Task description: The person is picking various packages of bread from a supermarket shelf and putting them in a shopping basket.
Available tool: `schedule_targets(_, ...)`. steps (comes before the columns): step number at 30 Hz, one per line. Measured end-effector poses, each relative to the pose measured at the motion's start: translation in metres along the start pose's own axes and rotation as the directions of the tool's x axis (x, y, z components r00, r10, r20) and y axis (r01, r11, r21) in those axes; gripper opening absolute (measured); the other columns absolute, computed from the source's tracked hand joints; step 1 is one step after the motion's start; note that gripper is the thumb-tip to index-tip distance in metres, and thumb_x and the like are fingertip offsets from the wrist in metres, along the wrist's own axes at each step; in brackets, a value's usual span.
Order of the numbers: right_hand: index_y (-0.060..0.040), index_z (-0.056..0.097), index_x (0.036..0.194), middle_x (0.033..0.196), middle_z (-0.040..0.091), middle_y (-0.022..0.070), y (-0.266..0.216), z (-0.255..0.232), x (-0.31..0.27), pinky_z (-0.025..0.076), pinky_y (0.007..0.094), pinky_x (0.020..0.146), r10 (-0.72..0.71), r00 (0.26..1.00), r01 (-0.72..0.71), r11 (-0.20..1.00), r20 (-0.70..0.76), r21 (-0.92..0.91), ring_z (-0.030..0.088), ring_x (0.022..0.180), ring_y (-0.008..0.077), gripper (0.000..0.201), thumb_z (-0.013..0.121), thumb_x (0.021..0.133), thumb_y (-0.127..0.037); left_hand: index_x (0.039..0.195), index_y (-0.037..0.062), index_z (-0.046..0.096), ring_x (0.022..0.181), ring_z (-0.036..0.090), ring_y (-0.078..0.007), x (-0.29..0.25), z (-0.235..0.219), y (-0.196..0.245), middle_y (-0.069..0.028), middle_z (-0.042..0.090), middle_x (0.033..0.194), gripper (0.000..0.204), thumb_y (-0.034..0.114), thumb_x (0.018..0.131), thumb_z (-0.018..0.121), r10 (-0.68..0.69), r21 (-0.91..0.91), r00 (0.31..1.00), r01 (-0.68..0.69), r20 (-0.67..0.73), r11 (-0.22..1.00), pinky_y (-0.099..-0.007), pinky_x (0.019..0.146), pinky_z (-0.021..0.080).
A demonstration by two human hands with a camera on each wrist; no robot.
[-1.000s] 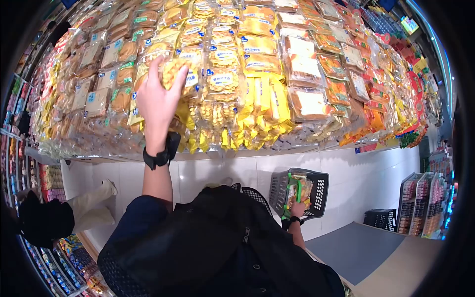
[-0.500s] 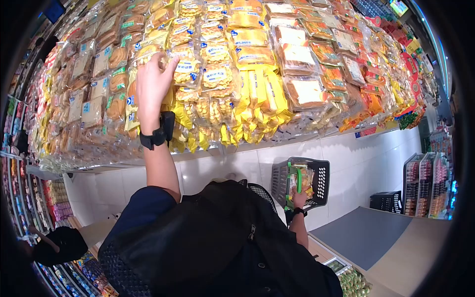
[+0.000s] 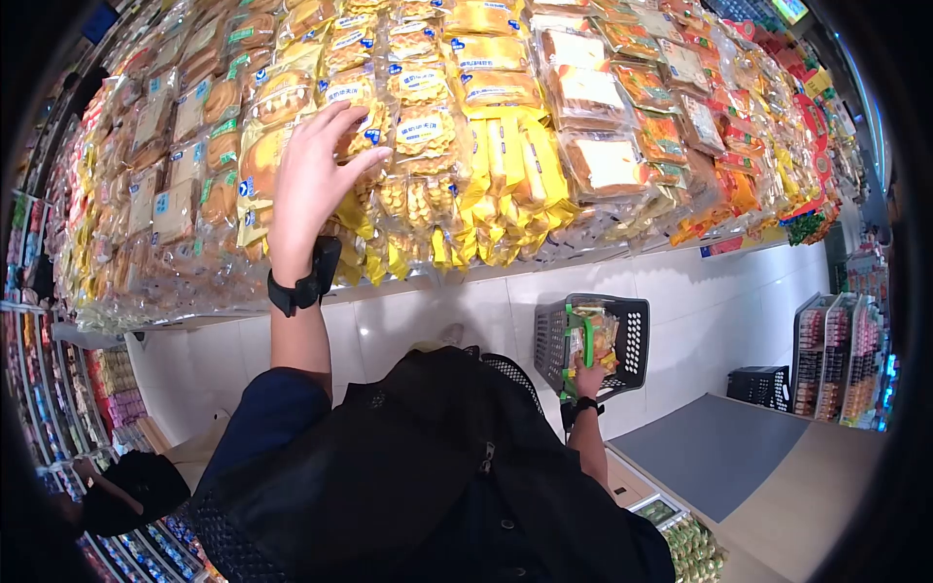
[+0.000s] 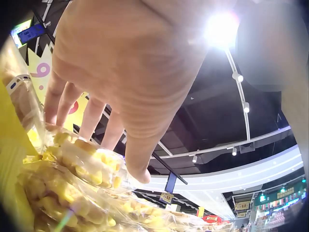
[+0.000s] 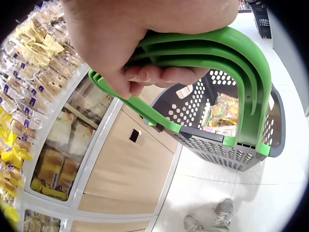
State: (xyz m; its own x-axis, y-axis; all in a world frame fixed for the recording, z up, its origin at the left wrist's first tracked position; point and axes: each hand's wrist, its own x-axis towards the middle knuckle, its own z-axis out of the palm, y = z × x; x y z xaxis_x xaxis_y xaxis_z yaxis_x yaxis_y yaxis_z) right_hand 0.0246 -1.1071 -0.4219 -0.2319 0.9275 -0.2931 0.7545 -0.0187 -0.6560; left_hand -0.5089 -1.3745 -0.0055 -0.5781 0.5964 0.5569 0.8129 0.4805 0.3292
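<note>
My left hand [image 3: 316,180] reaches over the waffle packs in the head view, fingers spread and thumb held apart. Beneath its fingertips lies a clear packet of yellow waffles [image 3: 347,89]. In the left wrist view, the fingers come down behind a clear pack of yellow pieces [image 4: 91,162], the thumb at its near side. Down at the right, my right hand [image 3: 589,377] grips the green handle [image 5: 253,82] of a grey shopping basket [image 5: 193,137]. Several packaged foods [image 5: 224,113] lie inside the basket.
Rows of packaged bread cover the display, with yellow-wrapped packs [image 3: 515,170] and white-labelled loaves [image 3: 604,163] right of my left hand. A person in black [image 3: 141,491] is at the lower left. Another basket [image 3: 758,387] stands on the floor by racks [image 3: 836,360].
My left hand was closer around a waffle packet a second ago, then moved over the bun packs. Now it is spread wider over the waffles. The right hand keeps its grip on the basket handle.
</note>
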Motion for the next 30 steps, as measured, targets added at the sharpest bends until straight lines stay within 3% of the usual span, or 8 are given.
schedule_targets(5, 0.0032, 0.068, 0.098, 0.079, 0.069, 0.0139, 0.003, 0.002, 0.0, 0.049, 0.041, 0.069, -0.077, 0.996, 0.074, 0.995, -0.04, -0.073, 0.064, 0.07, 0.0269, 0.034, 0.077, 0.084, -0.026, 0.117, 0.0084, 0.068, 0.102, 0.065, -0.0288, -0.006, -0.005, 0.012, -0.009, 0.068, 0.121, 0.049, 0.038, 0.079, 0.079, -0.024, 0.142, 1.0, 0.025, -0.003, 0.99, -0.0395, 0.089, 0.05)
schedule_targets(8, 0.0037, 0.068, 0.099, 0.08, 0.069, 0.0161, -0.005, -0.001, -0.003, 0.05, 0.0423, 0.07, -0.022, 0.999, 0.018, 0.993, -0.035, -0.117, 0.065, 0.071, 0.0294, 0.035, 0.077, 0.084, -0.027, 0.113, 0.0115, 0.07, 0.092, 0.063, -0.032, -0.008, -0.003, 0.018, -0.0044, 0.07, 0.115, 0.049, 0.045, 0.078, 0.077, -0.093, 0.211, 0.996, 0.088, 0.014, 0.973, -0.0406, 0.08, 0.054)
schedule_targets(11, 0.004, 0.068, 0.099, 0.08, 0.07, 0.0161, -0.009, -0.003, -0.009, 0.05, 0.0421, 0.07, -0.043, 0.996, 0.03, 0.986, -0.079, -0.165, 0.066, 0.072, 0.0294, 0.036, 0.077, 0.083, -0.027, 0.106, 0.0127, 0.072, 0.088, 0.063, -0.0307, -0.006, 0.012, 0.023, -0.0038, 0.07, 0.102, 0.043, 0.048, 0.082, 0.073, 0.025, 0.338, 0.994, 0.012, -0.104, 0.941, -0.0416, 0.072, 0.053)
schedule_targets(17, 0.0037, 0.068, 0.098, 0.067, 0.064, 0.0111, 0.005, 0.004, -0.004, 0.048, 0.0392, 0.061, -0.133, 0.99, 0.13, 0.99, -0.051, -0.051, 0.061, 0.061, 0.0224, 0.035, 0.076, 0.084, -0.027, 0.103, 0.013, 0.073, 0.087, 0.061, -0.0314, 0.002, 0.014, 0.019, -0.0062, 0.068, 0.096, 0.042, 0.05, 0.084, 0.071, -0.017, 0.392, 0.993, 0.064, -0.121, 0.918, -0.0426, 0.074, 0.052)
schedule_targets(22, 0.0009, 0.068, 0.092, 0.061, 0.059, 0.0058, 0.009, 0.003, -0.002, 0.046, 0.0383, 0.055, -0.046, 0.999, 0.047, 0.994, -0.018, 0.102, 0.057, 0.056, 0.0174, 0.033, 0.076, 0.086, -0.03, 0.102, 0.0128, 0.074, 0.09, 0.061, -0.0308, -0.002, 0.01, 0.016, -0.0069, 0.069, 0.098, 0.044, 0.053, 0.085, 0.069, -0.062, 0.427, 0.995, 0.092, -0.084, 0.9, -0.0418, 0.076, 0.05)
schedule_targets(24, 0.0015, 0.068, 0.091, 0.064, 0.062, 0.0094, 0.013, 0.002, 0.003, 0.048, 0.0395, 0.059, -0.088, 0.996, 0.088, 0.995, -0.01, -0.052, 0.061, 0.06, 0.0215, 0.035, 0.077, 0.084, -0.032, 0.103, 0.0129, 0.074, 0.091, 0.061, -0.0307, -0.006, 0.008, 0.013, -0.0071, 0.069, 0.098, 0.045, 0.053, 0.085, 0.069, -0.063, 0.428, 0.995, 0.092, -0.081, 0.899, -0.0415, 0.077, 0.05)
schedule_targets(27, 0.0027, 0.068, 0.09, 0.071, 0.067, 0.0147, 0.023, 0.006, 0.006, 0.049, 0.042, 0.066, -0.188, 0.98, 0.182, 0.979, -0.066, -0.095, 0.066, 0.067, 0.0281, 0.039, 0.078, 0.082, -0.034, 0.107, 0.0134, 0.074, 0.095, 0.061, -0.0307, -0.01, 0.008, 0.007, -0.0076, 0.07, 0.104, 0.044, 0.051, 0.085, 0.07, -0.05, 0.385, 0.992, 0.091, -0.115, 0.918, -0.0412, 0.082, 0.049)
schedule_targets(30, 0.0029, 0.067, 0.091, 0.079, 0.069, 0.0191, 0.014, 0.002, 0.0, 0.05, 0.0437, 0.072, -0.135, 0.988, 0.126, 0.985, -0.075, -0.115, 0.068, 0.076, 0.0332, 0.043, 0.079, 0.081, -0.037, 0.108, 0.0118, 0.073, 0.098, 0.061, -0.0301, -0.003, 0.008, 0.006, -0.0082, 0.069, 0.105, 0.046, 0.051, 0.084, 0.071, -0.101, 0.332, 0.991, 0.126, -0.091, 0.935, -0.0427, 0.083, 0.049)
